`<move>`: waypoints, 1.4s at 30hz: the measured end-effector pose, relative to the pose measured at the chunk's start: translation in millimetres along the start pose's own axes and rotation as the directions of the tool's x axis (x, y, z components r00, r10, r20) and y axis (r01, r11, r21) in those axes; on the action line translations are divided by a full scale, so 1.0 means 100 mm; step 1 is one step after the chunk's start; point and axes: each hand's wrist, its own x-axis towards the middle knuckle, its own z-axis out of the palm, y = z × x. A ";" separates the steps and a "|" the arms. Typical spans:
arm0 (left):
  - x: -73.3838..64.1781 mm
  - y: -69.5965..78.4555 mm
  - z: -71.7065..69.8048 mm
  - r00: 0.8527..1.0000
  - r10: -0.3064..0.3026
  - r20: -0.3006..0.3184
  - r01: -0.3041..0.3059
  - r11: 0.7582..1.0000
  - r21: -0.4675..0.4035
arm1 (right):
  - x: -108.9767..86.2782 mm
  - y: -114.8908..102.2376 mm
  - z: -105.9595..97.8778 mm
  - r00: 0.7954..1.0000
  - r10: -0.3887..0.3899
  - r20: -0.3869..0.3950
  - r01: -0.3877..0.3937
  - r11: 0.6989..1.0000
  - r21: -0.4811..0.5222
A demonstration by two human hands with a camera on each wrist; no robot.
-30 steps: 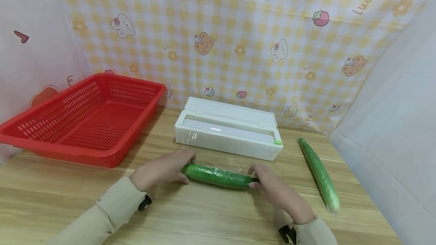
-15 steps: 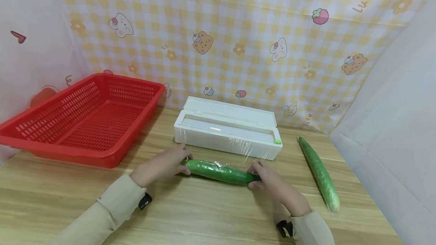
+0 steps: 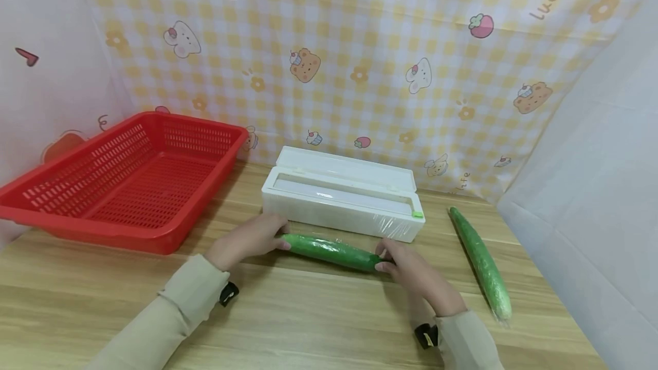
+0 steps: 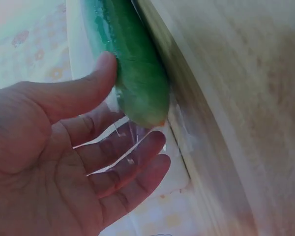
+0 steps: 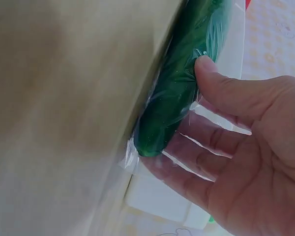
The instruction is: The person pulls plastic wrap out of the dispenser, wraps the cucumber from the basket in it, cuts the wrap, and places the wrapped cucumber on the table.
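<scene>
A green cucumber (image 3: 331, 251) lies crosswise on the wooden table, in front of a white cling film box (image 3: 341, 210). Clear film covers it, wrinkled and shiny in the right wrist view. My left hand (image 3: 252, 240) holds the paler left end; its thumb (image 4: 107, 66) lies against the skin and the fingers reach behind the tip, with film over them. At the darker right end, my right hand (image 3: 411, 267) grips with thumb (image 5: 206, 66) and fingers on either side. Loose film (image 5: 130, 155) sticks out past that end.
On the left stands a red plastic basket (image 3: 205, 204). A second film-wrapped cucumber (image 3: 480, 264) lies at the right, near the table's edge. The box's lid (image 3: 346, 169) is raised, and a green slider (image 3: 417, 214) sits at its right end. A patterned curtain hangs behind.
Both hands have rolled the cucumber away from me, closer to the box. The stretch of loose film between cucumber and box has become shorter.
</scene>
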 end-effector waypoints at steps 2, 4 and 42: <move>0.00 -0.01 0.00 1.000 0.011 -0.008 -0.011 1.000 0.025 | 0.02 0.01 -0.01 1.000 -0.006 0.001 0.006 1.000 -0.008; 0.01 -0.02 0.02 1.000 0.022 -0.017 -0.021 0.999 0.045 | 0.03 0.02 -0.02 1.000 -0.004 0.009 0.004 1.000 -0.010; 0.14 -0.17 0.04 0.983 -0.081 -0.163 0.043 0.974 -0.224 | 0.11 0.22 -0.04 0.998 0.050 -0.039 -0.045 0.991 0.126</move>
